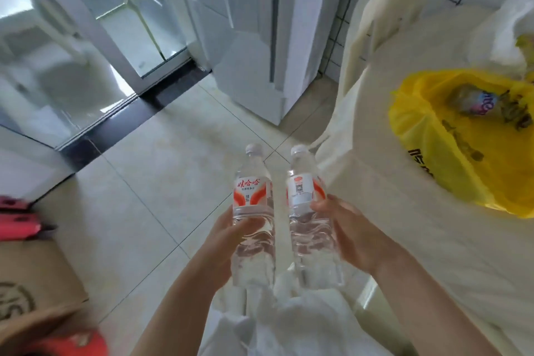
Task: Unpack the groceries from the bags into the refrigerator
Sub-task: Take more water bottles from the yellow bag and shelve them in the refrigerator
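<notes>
I hold two clear water bottles with white caps and red-and-white labels, upright over the tiled floor. My left hand [224,240] grips the left bottle [252,191] around its lower body. My right hand [344,231] grips the right bottle [303,193] the same way. The white refrigerator [260,37] stands ahead, its door looking shut. To my right, a yellow plastic bag [474,159] lies on a surface covered in white cloth, with a packaged item [476,101] showing through it. A white bag [390,9] stands behind it.
A glass sliding door [95,37] with a dark threshold is on the left. A cardboard box [31,283] and red objects [17,220] sit at the lower left. White fabric [289,321] hangs below my arms. The wall behind the bags is tiled.
</notes>
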`<state>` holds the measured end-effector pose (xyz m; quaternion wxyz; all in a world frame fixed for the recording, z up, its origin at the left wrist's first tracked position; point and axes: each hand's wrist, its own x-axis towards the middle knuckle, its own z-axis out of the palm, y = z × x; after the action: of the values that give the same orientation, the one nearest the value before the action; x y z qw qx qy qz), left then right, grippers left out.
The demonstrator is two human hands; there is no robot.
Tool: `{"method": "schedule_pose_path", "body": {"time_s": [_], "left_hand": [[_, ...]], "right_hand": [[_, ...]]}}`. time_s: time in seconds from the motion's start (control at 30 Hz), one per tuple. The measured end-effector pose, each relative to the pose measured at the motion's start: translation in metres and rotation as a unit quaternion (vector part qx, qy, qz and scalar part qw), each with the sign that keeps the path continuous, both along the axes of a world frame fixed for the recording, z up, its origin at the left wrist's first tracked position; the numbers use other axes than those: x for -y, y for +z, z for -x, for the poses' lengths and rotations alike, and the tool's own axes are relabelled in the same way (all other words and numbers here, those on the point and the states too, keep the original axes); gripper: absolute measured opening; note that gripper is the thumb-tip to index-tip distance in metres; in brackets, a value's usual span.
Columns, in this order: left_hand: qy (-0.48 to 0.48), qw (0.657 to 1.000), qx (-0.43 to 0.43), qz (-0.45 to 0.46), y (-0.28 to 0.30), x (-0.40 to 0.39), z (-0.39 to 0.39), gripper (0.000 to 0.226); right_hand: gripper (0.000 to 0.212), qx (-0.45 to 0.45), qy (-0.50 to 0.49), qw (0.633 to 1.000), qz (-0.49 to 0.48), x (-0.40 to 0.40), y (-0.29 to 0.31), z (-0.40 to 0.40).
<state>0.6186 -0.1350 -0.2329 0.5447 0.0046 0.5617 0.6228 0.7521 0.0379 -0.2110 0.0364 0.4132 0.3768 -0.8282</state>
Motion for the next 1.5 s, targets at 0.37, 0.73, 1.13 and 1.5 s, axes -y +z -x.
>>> {"method": "schedule_pose_path", "body": {"time_s": [0.37,0.73,1.13,1.5], "left_hand": [[0.097,0.993,-0.028,0.064,-0.005,0.154,0.122,0.069],[0.097,0.991,-0.042,0.08,-0.016,0.187,0.241,0.066],[0.073,0.992,-0.082,0.064,0.011,0.079,0.404,0.047],[0.045,0.992,-0.095,0.07,0.019,-0.014,0.543,0.049]], "right_hand": [[0.058,-0.016,0.156,0.987,-0.02,0.132,-0.013,0.162],[0.057,-0.02,0.153,0.985,-0.081,0.172,-0.018,0.276],[0.068,-0.067,0.155,0.976,-0.139,0.078,-0.006,0.449],[0.066,-0.046,0.092,0.975,-0.198,-0.008,0.006,0.582]]}}
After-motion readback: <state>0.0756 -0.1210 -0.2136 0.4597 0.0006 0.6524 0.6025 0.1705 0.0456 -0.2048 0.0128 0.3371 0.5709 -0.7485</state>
